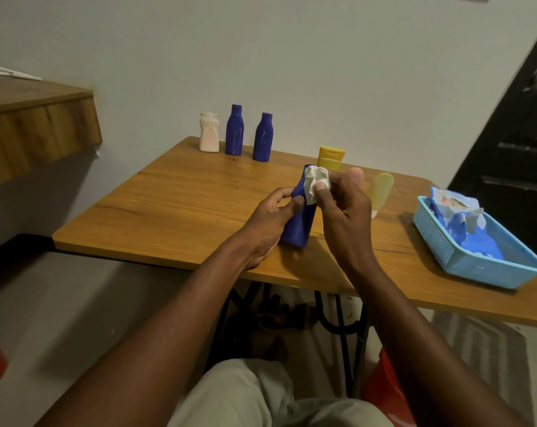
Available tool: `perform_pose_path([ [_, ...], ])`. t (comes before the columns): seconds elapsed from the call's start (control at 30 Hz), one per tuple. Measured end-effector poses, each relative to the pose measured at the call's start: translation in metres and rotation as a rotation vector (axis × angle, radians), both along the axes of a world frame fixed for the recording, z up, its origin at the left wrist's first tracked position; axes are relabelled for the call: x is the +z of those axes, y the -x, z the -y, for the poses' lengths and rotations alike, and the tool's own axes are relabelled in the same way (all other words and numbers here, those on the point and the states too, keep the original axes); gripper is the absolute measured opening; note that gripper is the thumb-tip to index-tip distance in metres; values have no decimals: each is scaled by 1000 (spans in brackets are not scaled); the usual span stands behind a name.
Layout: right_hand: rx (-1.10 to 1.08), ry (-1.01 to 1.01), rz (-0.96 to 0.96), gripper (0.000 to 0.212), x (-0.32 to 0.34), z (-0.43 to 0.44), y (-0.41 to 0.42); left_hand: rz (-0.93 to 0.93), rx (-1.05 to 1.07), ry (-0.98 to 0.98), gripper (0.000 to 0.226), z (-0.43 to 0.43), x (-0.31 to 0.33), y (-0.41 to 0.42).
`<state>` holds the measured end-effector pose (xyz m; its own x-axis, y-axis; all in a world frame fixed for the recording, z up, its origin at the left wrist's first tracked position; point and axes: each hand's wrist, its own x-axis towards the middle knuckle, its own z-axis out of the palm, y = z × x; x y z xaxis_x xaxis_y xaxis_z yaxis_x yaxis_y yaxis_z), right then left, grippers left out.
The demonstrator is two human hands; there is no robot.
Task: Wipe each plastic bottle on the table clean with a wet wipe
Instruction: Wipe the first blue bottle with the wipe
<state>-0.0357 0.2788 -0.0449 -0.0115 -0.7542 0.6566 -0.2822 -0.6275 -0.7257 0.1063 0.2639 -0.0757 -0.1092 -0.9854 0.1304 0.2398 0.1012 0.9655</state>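
My left hand [271,220] grips a dark blue plastic bottle [298,226] around its middle, held tilted just above the wooden table [174,195]. My right hand [344,208] presses a crumpled white wet wipe [315,180] against the bottle's neck and top. At the table's far edge stand a white bottle [209,132] and two more dark blue bottles [234,131] [262,137]. A yellow bottle [331,158] stands behind my hands. A pale yellow bottle [380,189] is partly hidden by my right hand.
A light blue plastic basket [445,251] at the table's right holds an opened pack of wet wipes [455,214]. A wooden shelf [36,131] juts out at the left. A dark door [519,143] stands at the right. My knee is below the table's front edge.
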Motion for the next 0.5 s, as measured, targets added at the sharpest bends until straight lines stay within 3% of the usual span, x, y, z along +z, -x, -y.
perform_pose_path([
  [0.2, -141, 136, -156, 25, -3, 24, 6, 23, -8, 14, 34, 1, -1, 0],
  [0.4, -153, 236, -483, 45, -28, 11, 11, -6, -35, 23, 36, 2, -1, -1],
  [0.5, -117, 228, -542, 52, -34, 5, 15, 3, -20, 27, 37, 2, -1, -1],
])
